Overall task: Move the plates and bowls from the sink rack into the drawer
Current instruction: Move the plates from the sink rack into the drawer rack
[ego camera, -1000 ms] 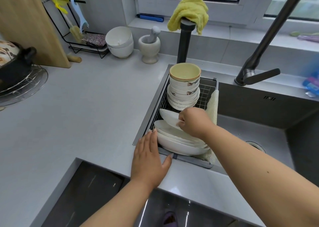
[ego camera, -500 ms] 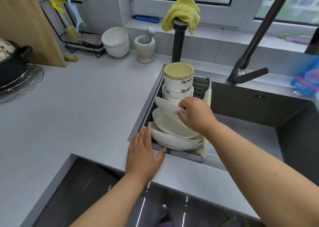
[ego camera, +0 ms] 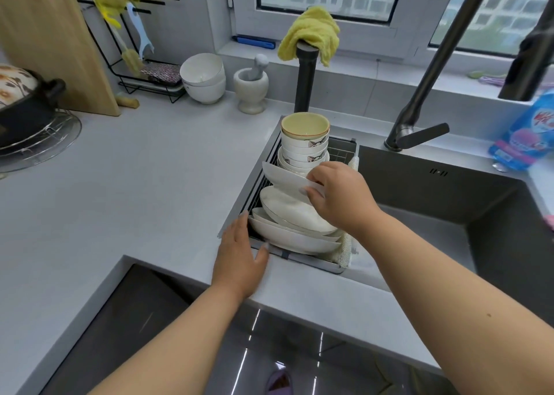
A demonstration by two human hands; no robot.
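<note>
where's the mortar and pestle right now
In the head view the mortar and pestle stands at the back of the counter, left of the sink, between the stacked white bowls and the black post draped with a yellow cloth.

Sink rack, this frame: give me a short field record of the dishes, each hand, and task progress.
rack: sink rack at the sink's left end
bowls: stacked bowls at the rack's far end, top one yellow inside
plates: white plates leaning in the near part
right hand: right hand pinches the top plate, lifted at an angle
left hand: left hand flat on the counter edge, fingers by the rack
progress: drawer not visible; dishes not yet moved
</note>
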